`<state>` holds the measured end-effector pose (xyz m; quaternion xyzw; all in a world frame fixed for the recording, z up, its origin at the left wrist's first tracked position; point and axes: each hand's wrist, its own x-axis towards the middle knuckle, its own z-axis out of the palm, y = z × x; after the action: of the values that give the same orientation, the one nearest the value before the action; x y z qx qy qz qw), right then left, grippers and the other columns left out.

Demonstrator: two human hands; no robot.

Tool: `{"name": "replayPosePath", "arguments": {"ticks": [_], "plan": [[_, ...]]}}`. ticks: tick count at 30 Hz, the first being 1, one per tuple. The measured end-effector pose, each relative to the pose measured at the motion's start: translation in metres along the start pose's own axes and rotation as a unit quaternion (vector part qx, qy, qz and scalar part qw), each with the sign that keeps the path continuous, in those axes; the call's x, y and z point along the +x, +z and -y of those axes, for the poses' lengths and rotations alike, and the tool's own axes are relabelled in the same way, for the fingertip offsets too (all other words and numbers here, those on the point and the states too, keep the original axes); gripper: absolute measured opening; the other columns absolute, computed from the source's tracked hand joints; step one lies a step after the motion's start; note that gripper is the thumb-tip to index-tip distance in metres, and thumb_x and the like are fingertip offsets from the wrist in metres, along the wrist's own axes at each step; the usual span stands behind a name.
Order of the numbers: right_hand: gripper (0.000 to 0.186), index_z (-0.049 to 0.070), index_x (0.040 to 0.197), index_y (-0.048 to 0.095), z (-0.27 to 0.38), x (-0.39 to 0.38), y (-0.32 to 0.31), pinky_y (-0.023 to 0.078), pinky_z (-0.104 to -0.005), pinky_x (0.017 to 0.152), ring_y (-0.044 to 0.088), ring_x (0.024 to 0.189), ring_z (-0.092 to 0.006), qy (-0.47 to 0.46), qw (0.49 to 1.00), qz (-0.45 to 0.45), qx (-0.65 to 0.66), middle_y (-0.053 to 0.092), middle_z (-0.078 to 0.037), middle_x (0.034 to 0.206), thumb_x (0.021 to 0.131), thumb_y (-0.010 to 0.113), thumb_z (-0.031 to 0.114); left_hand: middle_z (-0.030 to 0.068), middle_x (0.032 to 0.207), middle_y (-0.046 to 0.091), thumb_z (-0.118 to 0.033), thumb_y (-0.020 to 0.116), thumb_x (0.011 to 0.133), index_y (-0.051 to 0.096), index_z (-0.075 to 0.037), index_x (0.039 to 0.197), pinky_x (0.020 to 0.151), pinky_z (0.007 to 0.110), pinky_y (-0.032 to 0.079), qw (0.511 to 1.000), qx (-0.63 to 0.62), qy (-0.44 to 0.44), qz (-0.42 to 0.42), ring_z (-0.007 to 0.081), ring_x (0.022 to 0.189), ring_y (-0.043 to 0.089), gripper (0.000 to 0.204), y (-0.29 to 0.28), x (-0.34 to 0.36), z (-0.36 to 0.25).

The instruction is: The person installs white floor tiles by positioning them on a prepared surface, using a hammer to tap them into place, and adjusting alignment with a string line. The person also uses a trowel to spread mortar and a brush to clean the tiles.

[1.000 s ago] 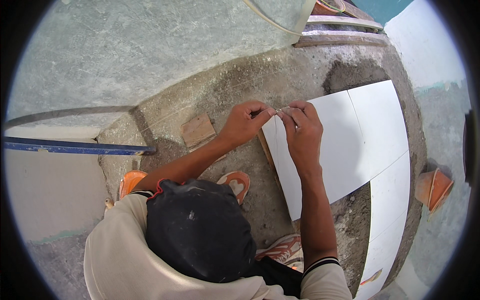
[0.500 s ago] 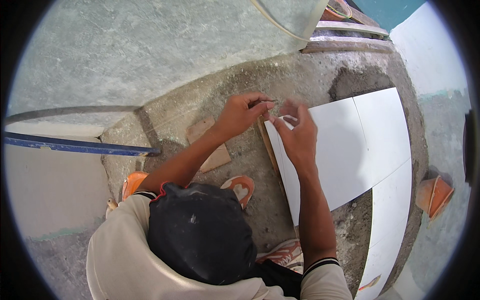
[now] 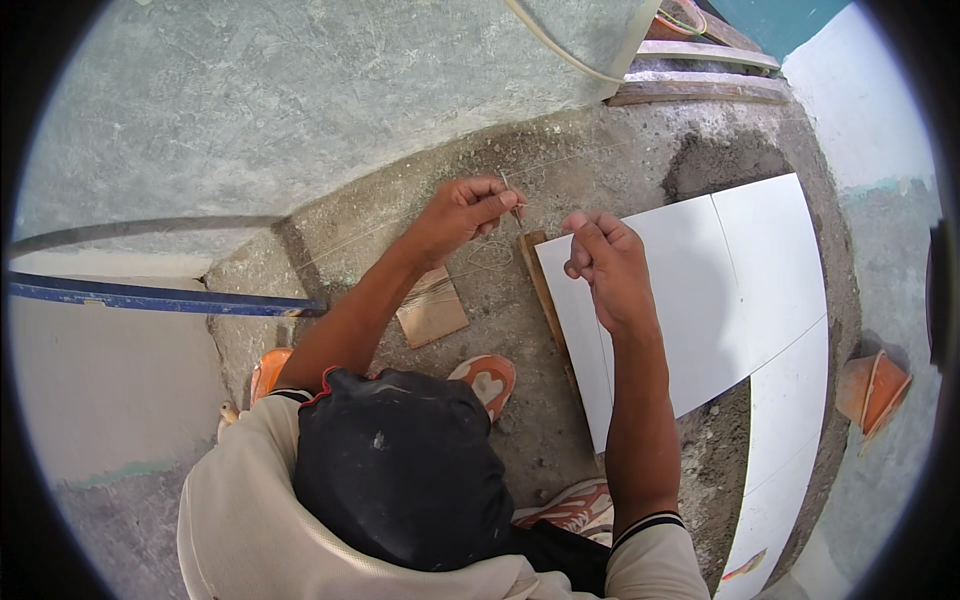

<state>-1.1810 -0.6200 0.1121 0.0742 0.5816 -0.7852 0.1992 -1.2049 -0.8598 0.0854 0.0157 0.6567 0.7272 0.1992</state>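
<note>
My left hand (image 3: 462, 215) pinches a thin nail (image 3: 516, 205) upright between thumb and fingers, above the end of a wooden strip (image 3: 545, 290). Loose loops of pale string (image 3: 490, 258) hang and lie below this hand. Over the near left corner of the large white tiles (image 3: 680, 280) is my right hand (image 3: 612, 262), apart from the left, its thumb and fingers pressed together. Whatever is in that pinch is too fine to make out. The wooden strip lies along the tiles' left edge.
A small brown board (image 3: 432, 310) lies on the rough floor between my arms. At left a long blue level (image 3: 170, 294) reaches in. An orange bucket (image 3: 872, 388) stands at right by the wall. Wooden planks (image 3: 700, 92) lie at the back, and wet mortar (image 3: 720, 165) borders the tiles.
My hands have moved apart: the left slightly left, the right slightly right and down. The right fingers, spread and blurred before, are now closed. The nail in my left hand now shows clearly.
</note>
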Motion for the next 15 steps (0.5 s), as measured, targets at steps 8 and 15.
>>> {"name": "replayPosePath", "arguments": {"ticks": [8, 15], "plan": [[0.02, 0.003, 0.1, 0.066, 0.005, 0.0, -0.01, 0.036, -0.0236, 0.056, 0.037, 0.057, -0.0054, -0.01, 0.999, -0.024, 0.048, 0.045, 0.005, 0.066, 0.104, 0.066, 0.023, -0.001, 0.092, 0.07, -0.021, 0.068, 0.102, 0.067, -0.012, 0.121, 0.058, 0.018, 0.035, 0.981, -0.159, -0.052, 0.095, 0.0023, 0.066, 0.048, 0.02, 0.003, -0.008, 0.007], [0.021, 0.004, 0.102, 0.067, 0.009, -0.013, -0.004, 0.036, -0.0219, 0.056, 0.044, 0.06, -0.004, 0.017, 1.0, -0.002, 0.0, 0.05, 0.006, 0.072, 0.1, 0.071, 0.024, -0.0005, 0.09, 0.073, -0.015, 0.078, 0.095, 0.07, -0.009, 0.114, 0.065, 0.021, 0.044, 0.994, -0.081, -0.01, 0.068, 0.0041, 0.076, 0.061, 0.022, 0.013, -0.01, -0.003]]}}
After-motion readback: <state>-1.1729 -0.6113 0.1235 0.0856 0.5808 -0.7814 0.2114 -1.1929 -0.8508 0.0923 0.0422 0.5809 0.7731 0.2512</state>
